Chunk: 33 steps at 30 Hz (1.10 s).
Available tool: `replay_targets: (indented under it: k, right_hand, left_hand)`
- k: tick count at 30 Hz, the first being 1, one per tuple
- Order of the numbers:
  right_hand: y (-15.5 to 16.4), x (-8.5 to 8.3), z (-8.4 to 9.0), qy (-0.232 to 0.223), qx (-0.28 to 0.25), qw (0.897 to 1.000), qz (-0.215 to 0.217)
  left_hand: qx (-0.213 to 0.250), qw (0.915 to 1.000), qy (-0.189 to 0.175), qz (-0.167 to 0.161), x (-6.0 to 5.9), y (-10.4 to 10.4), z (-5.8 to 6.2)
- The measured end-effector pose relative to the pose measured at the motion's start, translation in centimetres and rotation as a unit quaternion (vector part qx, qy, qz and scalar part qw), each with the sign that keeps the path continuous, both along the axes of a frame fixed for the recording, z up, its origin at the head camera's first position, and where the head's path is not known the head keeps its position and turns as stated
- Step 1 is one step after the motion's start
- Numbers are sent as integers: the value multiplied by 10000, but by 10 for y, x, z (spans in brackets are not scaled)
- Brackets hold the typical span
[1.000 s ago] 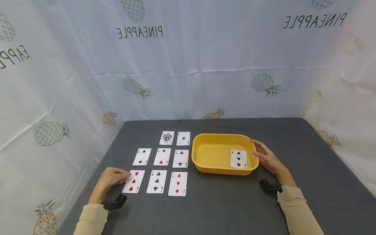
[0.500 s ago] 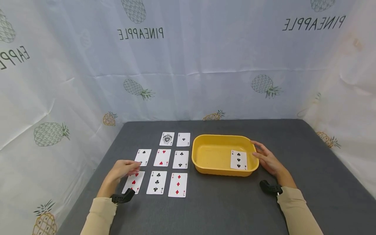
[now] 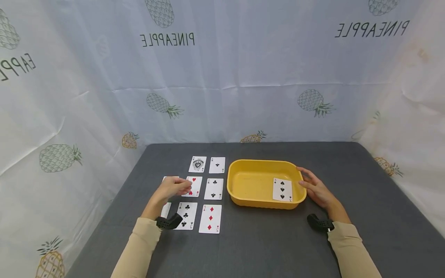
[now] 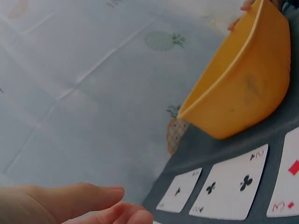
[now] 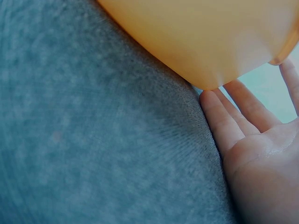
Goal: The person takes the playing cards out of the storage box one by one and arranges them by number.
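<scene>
My left hand [image 3: 171, 188] hovers over the rows of playing cards, its fingertips at the two of hearts [image 3: 196, 183]. Its thumb and fingers are loosely bent, and nothing shows between them in the left wrist view. Partly behind that hand lie the two of spades [image 3: 174, 177] and the three of hearts [image 3: 165, 210]. At the right end of a yellow plastic tub [image 3: 248, 201], my right hand [image 3: 320, 192] touches the outside with extended fingers [image 5: 252, 107]. Inside the tub lies a three of spades [image 3: 282, 189].
Face up on the dark table [image 3: 264, 247] are also an ace of clubs [image 3: 217, 165], a large-pip ace [image 3: 197, 164], a two of clubs [image 3: 213, 189], a three of clubs [image 3: 187, 215] and a three of diamonds [image 3: 210, 219]. A pineapple-print curtain [image 3: 243, 58] hangs behind.
My left hand has moved right and away from me, from the three of hearts past the two of spades to the two of hearts. The cards, tub and right hand stay put.
</scene>
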State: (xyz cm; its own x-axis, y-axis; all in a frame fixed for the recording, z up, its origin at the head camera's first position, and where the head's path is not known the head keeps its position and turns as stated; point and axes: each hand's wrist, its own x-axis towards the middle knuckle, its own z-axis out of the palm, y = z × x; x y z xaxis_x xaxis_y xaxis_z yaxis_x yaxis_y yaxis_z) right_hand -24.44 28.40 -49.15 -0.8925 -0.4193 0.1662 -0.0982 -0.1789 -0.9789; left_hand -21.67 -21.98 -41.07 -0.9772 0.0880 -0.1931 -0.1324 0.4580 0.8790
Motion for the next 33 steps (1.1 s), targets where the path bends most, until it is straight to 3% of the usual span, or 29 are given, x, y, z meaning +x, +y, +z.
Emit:
replay_targets:
  k: [11,21,33]
  right_hand:
    - [0,0,0,39,64,10000,-8]
    - [0,0,1,7,2,10000,24]
    - [0,1,2,-21,33,10000,11]
  left_hand:
    - [300,9974,99,-653,-15,63,10]
    - [642,9912,78,-1154,-19,114,19]
    - [992,9797,4,-1740,-21,168,9]
